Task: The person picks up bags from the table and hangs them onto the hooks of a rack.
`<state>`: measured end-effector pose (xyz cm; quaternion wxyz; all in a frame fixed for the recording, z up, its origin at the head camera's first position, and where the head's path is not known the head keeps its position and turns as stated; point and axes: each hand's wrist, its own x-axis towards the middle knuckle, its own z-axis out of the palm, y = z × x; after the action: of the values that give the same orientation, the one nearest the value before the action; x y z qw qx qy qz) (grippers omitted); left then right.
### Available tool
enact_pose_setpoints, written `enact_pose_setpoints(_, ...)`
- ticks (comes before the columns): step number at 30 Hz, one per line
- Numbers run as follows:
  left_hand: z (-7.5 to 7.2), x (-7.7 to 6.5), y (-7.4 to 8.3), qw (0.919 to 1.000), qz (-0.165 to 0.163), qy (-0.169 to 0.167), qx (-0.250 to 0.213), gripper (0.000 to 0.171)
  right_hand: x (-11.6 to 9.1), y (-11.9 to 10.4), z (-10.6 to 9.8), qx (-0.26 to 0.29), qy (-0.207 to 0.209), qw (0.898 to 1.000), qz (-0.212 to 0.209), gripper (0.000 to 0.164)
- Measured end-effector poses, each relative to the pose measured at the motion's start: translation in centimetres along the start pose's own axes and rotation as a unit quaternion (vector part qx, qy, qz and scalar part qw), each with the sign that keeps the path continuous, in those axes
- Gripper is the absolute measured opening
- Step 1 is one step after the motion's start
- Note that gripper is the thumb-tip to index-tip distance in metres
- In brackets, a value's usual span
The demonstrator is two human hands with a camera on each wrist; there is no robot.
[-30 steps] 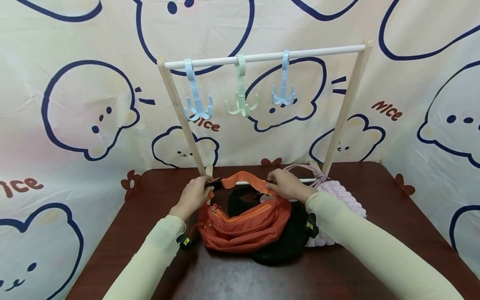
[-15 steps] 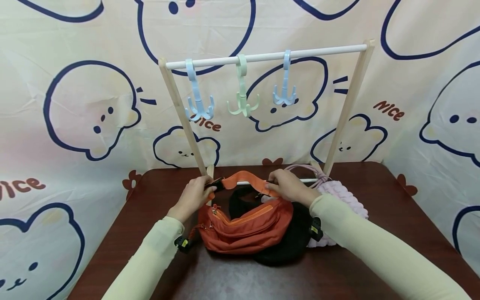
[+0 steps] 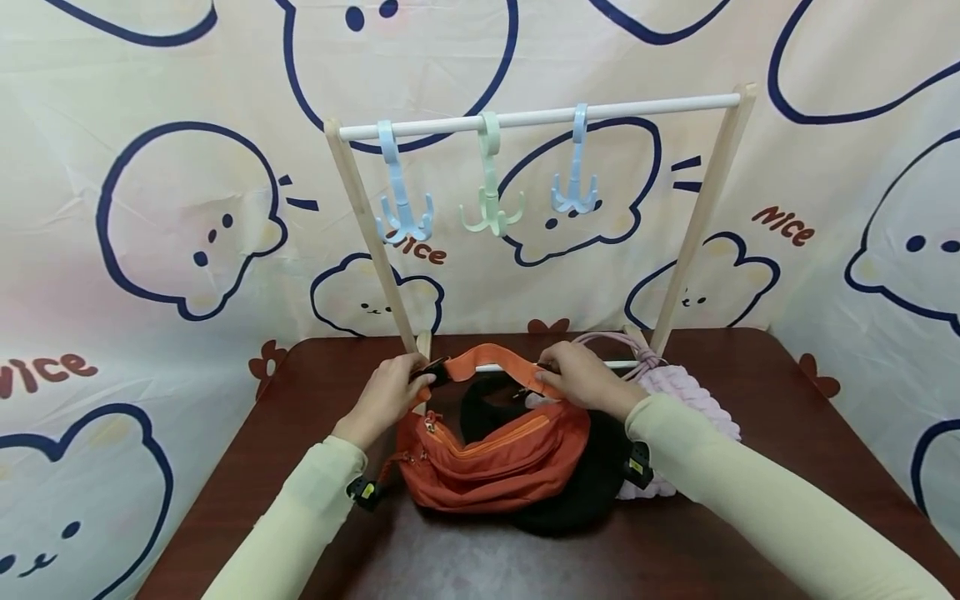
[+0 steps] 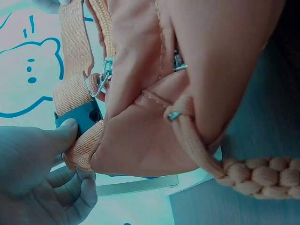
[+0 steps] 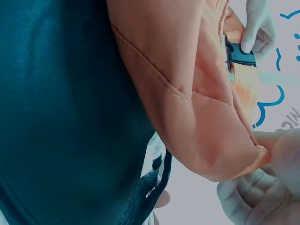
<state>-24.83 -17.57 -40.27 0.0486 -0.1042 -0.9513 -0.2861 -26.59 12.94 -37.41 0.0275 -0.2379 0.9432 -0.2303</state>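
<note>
An orange waist bag (image 3: 495,475) hangs below both hands, its zipped front facing the head camera. My left hand (image 3: 384,398) pinches its orange strap (image 3: 487,354) at the black buckle (image 4: 80,118), the thumb lying on the buckle in the left wrist view. At the strap's other end, my right hand (image 3: 587,379) grips the webbing close to the bag's corner. Between the hands the strap arches upward. A braided orange cord (image 4: 262,177) dangles from a zip on the bag's left side. Behind the waist bag is a black bag (image 3: 573,510), partly covered by it.
A wooden rack with a white top rail (image 3: 660,106) stands at the table's back. From the rail hang a left blue hook (image 3: 403,221), a green hook (image 3: 491,212) and a right blue hook (image 3: 575,196). A puffy pink bag (image 3: 690,396) lies right on the brown table (image 3: 300,467).
The head view has shifted slightly, so everything sits a little farther right and lower. Both hands keep their hold on the strap, and the waist bag stays nearly in place.
</note>
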Motion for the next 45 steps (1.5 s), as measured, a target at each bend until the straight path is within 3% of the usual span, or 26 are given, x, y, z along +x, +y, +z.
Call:
enact_pose_setpoints(12, -0.6, -0.5, 0.8, 0.9999, 0.001, -0.01, -0.007, 0.017, -0.7, -0.2, -0.3, 0.005, 0.003, 1.0, -0.006, 0.015)
enact_pose_setpoints(45, -3.1, -2.6, 2.4, 0.9965, 0.053, 0.057, 0.03, 0.026, -2.6, -1.5, -1.2, 0.029, 0.063, 0.996, -0.057, 0.014)
